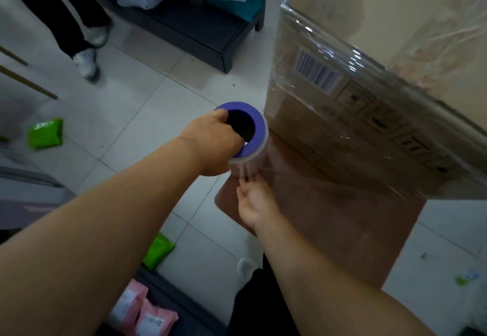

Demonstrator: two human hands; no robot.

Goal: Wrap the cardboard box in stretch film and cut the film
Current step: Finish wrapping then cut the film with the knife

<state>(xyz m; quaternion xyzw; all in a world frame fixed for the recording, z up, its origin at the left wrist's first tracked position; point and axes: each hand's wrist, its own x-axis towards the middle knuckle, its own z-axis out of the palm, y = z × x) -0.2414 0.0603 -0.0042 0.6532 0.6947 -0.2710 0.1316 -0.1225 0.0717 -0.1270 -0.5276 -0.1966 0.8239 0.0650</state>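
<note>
Centre frame, your left hand (213, 145) has its fingers hooked into the purple core of the stretch film roll (246, 138), gripping it from the top end. Your right hand (254, 201) sits just below the roll, palm up, fingers loosely curled with the tips touching the roll's lower edge; whether it actually pinches the film I can't tell, the frame is blurred there. Cardboard box (369, 98) fills the upper right, standing on a brown low bench (342, 230), roll just beside its near left corner. Progress, as I read it: wrapping is well underway. The box's near face already carries film, with glossy wrinkles and stretch lines across the barcode label (317, 70) and the row of printed handling symbols. A clear sheet of film (303, 177) runs from the roll towards the box's lower edge, so the roll is uncut from the box. How many layers are on, and whether the far sides are covered, isn't visible. Left to do: finish any remaining passes, then cut the film. No cutter in view. Materials: film is thin, clear, clingy and shiny, bunches into ropey creases under tension. Core is a rigid, smooth purple tube, hollow. Box is matte tan corrugated board, sharp edges. Floor (147, 103) is pale glossy tile, with green packets (46, 132) at left.
</note>
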